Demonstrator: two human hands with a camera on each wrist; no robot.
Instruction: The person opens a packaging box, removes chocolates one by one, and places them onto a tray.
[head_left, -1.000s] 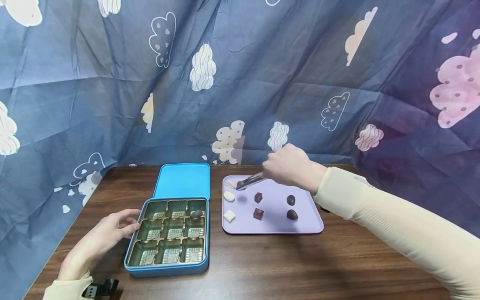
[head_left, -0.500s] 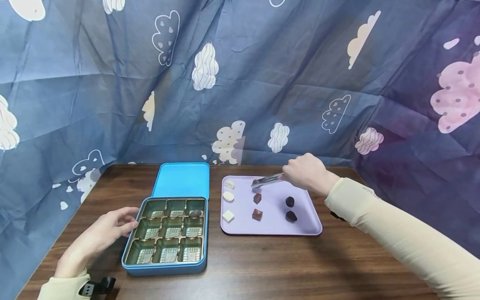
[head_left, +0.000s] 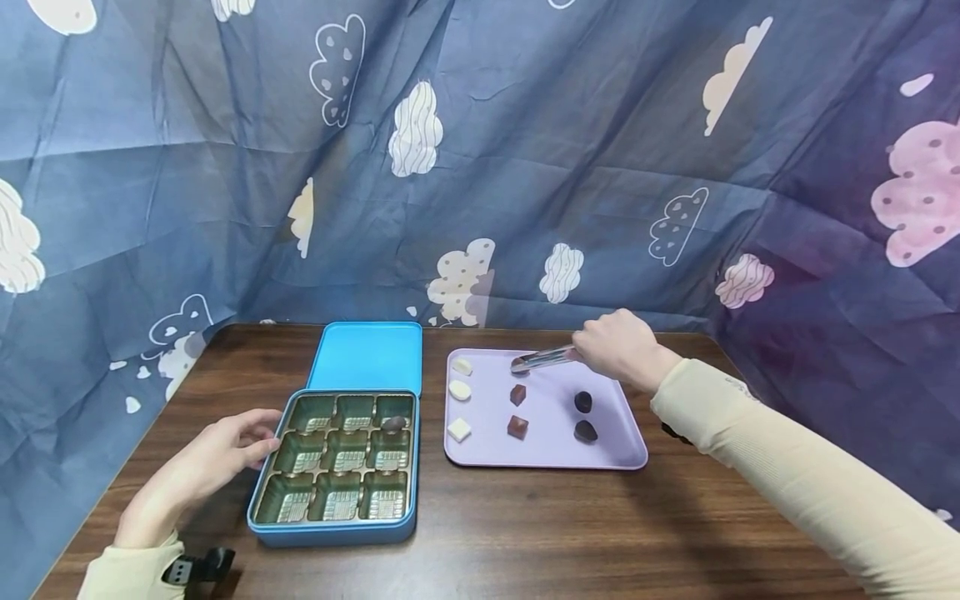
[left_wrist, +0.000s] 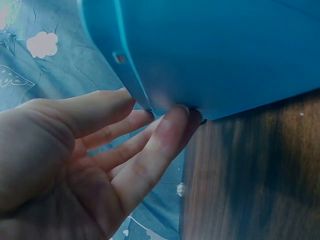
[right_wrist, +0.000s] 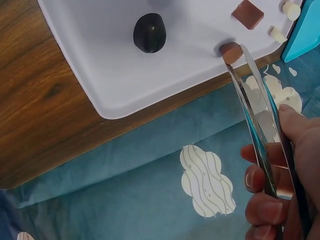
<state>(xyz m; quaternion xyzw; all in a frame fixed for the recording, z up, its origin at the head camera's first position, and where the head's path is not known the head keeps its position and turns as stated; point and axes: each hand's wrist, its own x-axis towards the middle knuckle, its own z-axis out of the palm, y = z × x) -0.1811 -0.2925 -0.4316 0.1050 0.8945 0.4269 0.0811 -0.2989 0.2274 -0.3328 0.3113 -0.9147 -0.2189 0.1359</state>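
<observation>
My right hand (head_left: 617, 343) grips metal tweezers (head_left: 547, 357) over the back of a lilac tray (head_left: 551, 454). In the right wrist view, the tweezer tips are at either side of a brown round chocolate (right_wrist: 231, 53), close over the tray. My left hand (head_left: 225, 454) rests its fingertips against the left side of a blue tin (head_left: 337, 535), fingers loosely extended. A gold divider (head_left: 324, 454) fills the tin with rows of compartments. One dark chocolate (head_left: 394, 424) lies in the back right compartment.
White chocolates (head_left: 460, 390) line the tray's left side. Brown chocolates (head_left: 517, 427) lie nearer its middle, and two dark chocolates (head_left: 585, 431) to the right. Behind the tin its blue lid (head_left: 367, 354) lies folded back. A cloud-patterned curtain (head_left: 525, 167) hangs behind the wooden table (head_left: 525, 533).
My right hand has moved right with the tweezers and the brown chocolate, from beside the white chocolates to behind the other brown ones. My left hand stays at the tin.
</observation>
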